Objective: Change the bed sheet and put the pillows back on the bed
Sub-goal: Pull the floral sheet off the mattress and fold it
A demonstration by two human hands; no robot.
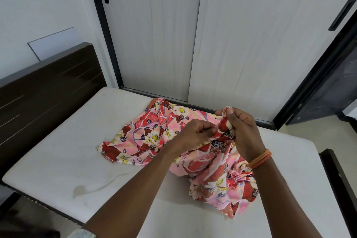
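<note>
Both my hands are up over the bare white foam mattress (58, 152), working the edge of the pink-and-red floral cotton bed sheet (154, 133). My right hand (241, 131) is closed in a loose fist around a bunched bit of the hem, with the frayed corner poking out just above my thumb. My left hand (195, 131) sits right beside it, fingers pinched tight on the same edge, so the two are nearly touching. There's a stack of orange thread bands (259, 158) on my right wrist.

The rest of the sheet is a crumpled heap on the mattress: one part spreads out beyond and left of my left hand, another part hangs down under my right wrist. The dark brown wooden headboard (48, 92) is well off to the left of my hands, and the pale grey sliding wardrobe doors (193, 35) with black handles stand past my fingertips.
</note>
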